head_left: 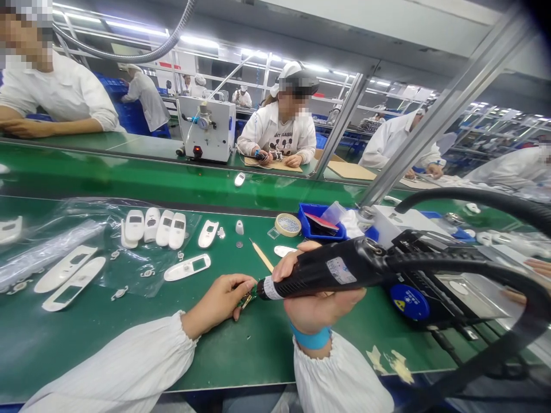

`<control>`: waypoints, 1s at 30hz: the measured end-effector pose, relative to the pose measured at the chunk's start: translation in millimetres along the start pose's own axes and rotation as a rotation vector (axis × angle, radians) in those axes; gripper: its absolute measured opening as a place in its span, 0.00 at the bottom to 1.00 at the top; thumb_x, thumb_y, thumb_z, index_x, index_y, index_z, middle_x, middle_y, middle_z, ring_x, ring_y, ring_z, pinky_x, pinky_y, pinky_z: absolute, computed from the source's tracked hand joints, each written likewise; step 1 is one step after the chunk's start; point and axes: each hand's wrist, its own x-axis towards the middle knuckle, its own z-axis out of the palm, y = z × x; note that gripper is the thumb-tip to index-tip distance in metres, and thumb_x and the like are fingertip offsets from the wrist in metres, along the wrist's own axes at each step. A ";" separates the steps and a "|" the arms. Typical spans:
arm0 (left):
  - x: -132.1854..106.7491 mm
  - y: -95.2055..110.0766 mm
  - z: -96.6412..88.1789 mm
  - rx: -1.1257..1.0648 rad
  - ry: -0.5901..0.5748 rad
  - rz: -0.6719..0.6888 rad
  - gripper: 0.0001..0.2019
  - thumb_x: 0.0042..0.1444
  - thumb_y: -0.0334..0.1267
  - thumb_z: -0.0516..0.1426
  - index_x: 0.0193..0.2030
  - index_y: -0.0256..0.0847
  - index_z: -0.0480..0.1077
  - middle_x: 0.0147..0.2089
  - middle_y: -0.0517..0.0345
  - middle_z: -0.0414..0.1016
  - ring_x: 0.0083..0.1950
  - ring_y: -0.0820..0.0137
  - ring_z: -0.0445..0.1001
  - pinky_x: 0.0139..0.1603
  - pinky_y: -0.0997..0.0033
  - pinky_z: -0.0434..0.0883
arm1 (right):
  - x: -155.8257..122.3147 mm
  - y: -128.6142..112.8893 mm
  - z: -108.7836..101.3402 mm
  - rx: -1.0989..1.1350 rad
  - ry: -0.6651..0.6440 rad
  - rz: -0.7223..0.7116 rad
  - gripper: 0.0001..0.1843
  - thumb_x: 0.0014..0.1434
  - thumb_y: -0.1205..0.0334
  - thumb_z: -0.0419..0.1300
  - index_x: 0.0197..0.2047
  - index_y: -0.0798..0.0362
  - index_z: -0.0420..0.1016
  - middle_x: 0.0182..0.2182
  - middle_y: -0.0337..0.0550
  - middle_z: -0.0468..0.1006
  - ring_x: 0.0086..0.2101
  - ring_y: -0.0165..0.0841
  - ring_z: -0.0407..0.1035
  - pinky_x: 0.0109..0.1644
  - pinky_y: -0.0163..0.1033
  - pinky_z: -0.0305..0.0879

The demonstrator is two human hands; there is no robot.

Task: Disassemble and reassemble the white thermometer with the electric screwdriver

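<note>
My left hand (219, 301) pinches a small green circuit board (253, 292) with metal parts, mostly hidden by the fingers and the tool. My right hand (316, 310), with a blue band at its wrist, is wrapped round a black electric screwdriver (322, 267). The tool lies nearly level, its nose meeting the board at my left fingertips; the bit cannot be seen. Left of my hands lie a white shell with a window (187, 268) and two longer white shells (74, 284). A pointed tool with a pale handle (262, 256) rests just beyond my hands.
Several white handheld devices (134, 225) lie on clear plastic sheeting (142, 275). A blue bin (310, 223) and a round dish (288, 224) stand at the back. On the right, a thick black hose (486, 272) arches over equipment. Co-workers sit across the green conveyor (150, 178).
</note>
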 end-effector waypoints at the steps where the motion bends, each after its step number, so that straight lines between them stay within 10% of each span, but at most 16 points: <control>1: 0.0 -0.6 0.3 -0.008 0.002 0.002 0.19 0.52 0.52 0.50 0.35 0.36 0.70 0.22 0.65 0.62 0.14 0.81 0.58 0.16 0.79 0.55 | 0.0 0.3 1.2 0.025 -0.012 -0.013 0.32 0.51 0.33 0.29 0.39 0.49 0.58 0.18 0.39 0.61 0.17 0.33 0.59 0.18 0.39 0.57; 20: -1.8 -1.6 0.0 0.026 0.019 -0.008 0.18 0.53 0.50 0.50 0.40 0.38 0.70 0.20 0.67 0.60 0.14 0.80 0.58 0.16 0.79 0.54 | -1.0 -6.2 -2.6 0.132 0.045 -0.122 0.32 0.56 0.39 0.26 0.41 0.47 0.62 0.19 0.41 0.63 0.18 0.34 0.60 0.20 0.40 0.57; 30: -4.0 1.4 -0.9 0.054 -0.038 0.039 0.21 0.52 0.50 0.52 0.49 0.41 0.67 0.18 0.68 0.59 0.13 0.79 0.57 0.16 0.78 0.57 | 5.4 -21.3 -7.9 -0.312 0.224 -0.032 0.41 0.51 0.46 0.11 0.51 0.53 0.51 0.20 0.41 0.56 0.18 0.36 0.60 0.24 0.44 0.61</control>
